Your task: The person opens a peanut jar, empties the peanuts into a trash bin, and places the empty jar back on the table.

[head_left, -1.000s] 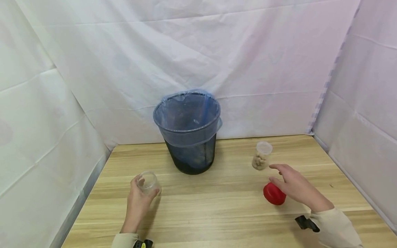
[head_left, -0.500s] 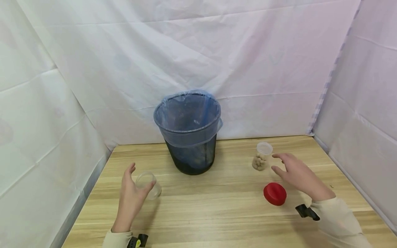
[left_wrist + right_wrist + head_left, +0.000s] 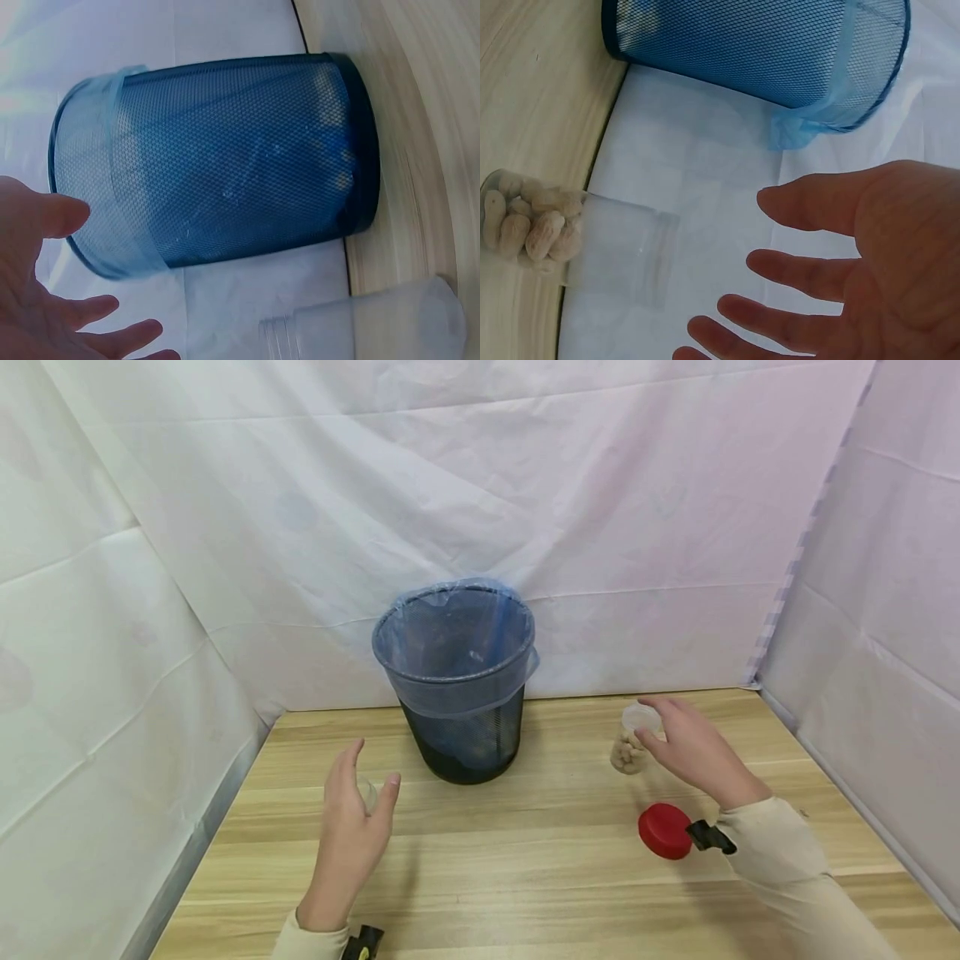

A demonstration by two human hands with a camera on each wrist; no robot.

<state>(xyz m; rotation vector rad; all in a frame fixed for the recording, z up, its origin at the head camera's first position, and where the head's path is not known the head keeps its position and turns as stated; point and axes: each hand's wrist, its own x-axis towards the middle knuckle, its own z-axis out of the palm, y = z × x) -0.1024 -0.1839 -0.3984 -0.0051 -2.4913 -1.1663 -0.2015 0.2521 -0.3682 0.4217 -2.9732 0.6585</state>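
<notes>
Have left hand (image 3: 352,831) front-left of mesh bin (image 3: 468,727), thumb and fingers spread apart, holding nothing, near clear jar (image 3: 367,326) (no contents visible). Have right hand (image 3: 690,747) right of bin, also spread, gripping nothing, just beside peanut jar (image 3: 585,232), no contact visible. Note red lid (image 3: 665,831) on counter (image 3: 510,860), front-right of bin. Could topple either jar by brushing high on its wall. Could then spill peanuts (image 3: 544,234) (can't confirm any cover). Could also nudge lid with low right sleeve (image 3: 780,843).
</notes>
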